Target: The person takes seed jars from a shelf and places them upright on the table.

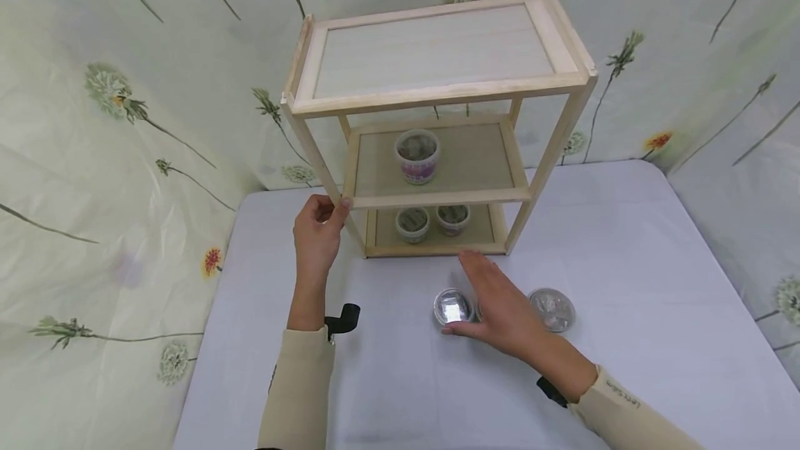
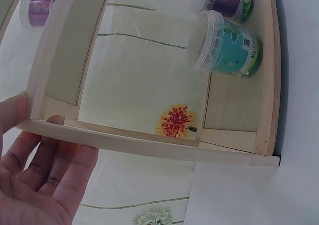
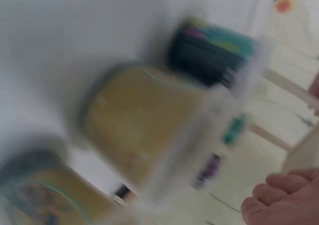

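My left hand (image 1: pixel 317 235) grips the left front post of a wooden shelf rack (image 1: pixel 437 196), level with its middle board. In the left wrist view, thumb and fingers are on either side of the wood. My right hand (image 1: pixel 506 311) hovers over the table, its fingers extended and thumb spread, beside a clear-lidded tub (image 1: pixel 453 307). Another lidded tub (image 1: pixel 552 309) stands right of that hand, which partly hides one more between them. The blurred right wrist view shows a yellow tub (image 3: pixel 139 120) and a dark teal tub (image 3: pixel 209 56), apart from the fingers.
On the middle board stands a purple tub (image 1: pixel 417 156). The bottom board bears a teal tub (image 2: pixel 229 46) and a second purple tub (image 2: pixel 227 1). A white cloth (image 1: pixel 625 242) covers the table, with flower-patterned sheeting (image 1: pixel 156 228) behind and beside it.
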### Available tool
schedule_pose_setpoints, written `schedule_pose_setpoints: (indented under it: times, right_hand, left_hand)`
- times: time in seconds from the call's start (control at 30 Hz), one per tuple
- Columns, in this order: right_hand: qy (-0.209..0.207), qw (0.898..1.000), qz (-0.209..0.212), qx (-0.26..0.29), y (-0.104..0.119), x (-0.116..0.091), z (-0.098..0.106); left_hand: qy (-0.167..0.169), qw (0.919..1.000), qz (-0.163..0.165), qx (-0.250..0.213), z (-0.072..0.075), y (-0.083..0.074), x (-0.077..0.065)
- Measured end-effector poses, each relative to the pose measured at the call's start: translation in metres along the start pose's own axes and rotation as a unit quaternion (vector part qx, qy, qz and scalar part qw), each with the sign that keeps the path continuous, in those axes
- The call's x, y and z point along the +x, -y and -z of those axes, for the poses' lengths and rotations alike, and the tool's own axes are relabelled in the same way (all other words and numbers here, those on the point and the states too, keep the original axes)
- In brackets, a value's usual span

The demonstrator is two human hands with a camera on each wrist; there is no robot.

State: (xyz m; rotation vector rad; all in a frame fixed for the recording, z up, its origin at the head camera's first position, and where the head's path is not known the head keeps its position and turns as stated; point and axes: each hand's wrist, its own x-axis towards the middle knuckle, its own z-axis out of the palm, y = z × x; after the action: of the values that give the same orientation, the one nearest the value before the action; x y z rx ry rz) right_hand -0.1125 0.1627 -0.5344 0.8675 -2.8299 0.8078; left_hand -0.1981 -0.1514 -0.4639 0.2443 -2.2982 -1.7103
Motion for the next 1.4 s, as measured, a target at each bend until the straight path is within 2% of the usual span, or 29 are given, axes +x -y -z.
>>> schedule_pose_setpoints:
  times: [0.2, 0.5, 0.77, 1.03, 1.2, 1.4]
  right_hand:
    - [-0.049, 0.999, 0.002, 0.009, 0.011, 0.014, 0.029]
    - [-0.082, 0.996, -0.002, 0.024, 0.02, 0.037, 0.064]
    - [-0.088, 0.995, -0.032, 0.034, 0.02, 0.052, 0.075]
    - [-0.131, 0.989, -0.034, 0.053, 0.024, 0.073, 0.093]
    - [-0.146, 0.987, -0.03, 0.062, 0.021, 0.087, 0.101]
    - [-0.156, 0.983, -0.045, 0.083, 0.016, 0.1, 0.106]
  left_hand:
    - [0.004, 1.0, 0.007, -0.003, 0.001, -0.002, 0.0]
    - [0.005, 1.0, -0.002, -0.001, 0.001, -0.001, 0.0]
    - [0.01, 0.9999, 0.002, -0.013, 0.001, -0.001, 0.001]
    - [0.009, 0.9999, -0.003, -0.009, 0.002, -0.001, 0.001]
    - [0.007, 1.0, -0.002, -0.007, 0.002, -0.001, 0.001]
    - [0.007, 1.0, -0.003, -0.006, 0.002, -0.001, 0.001]
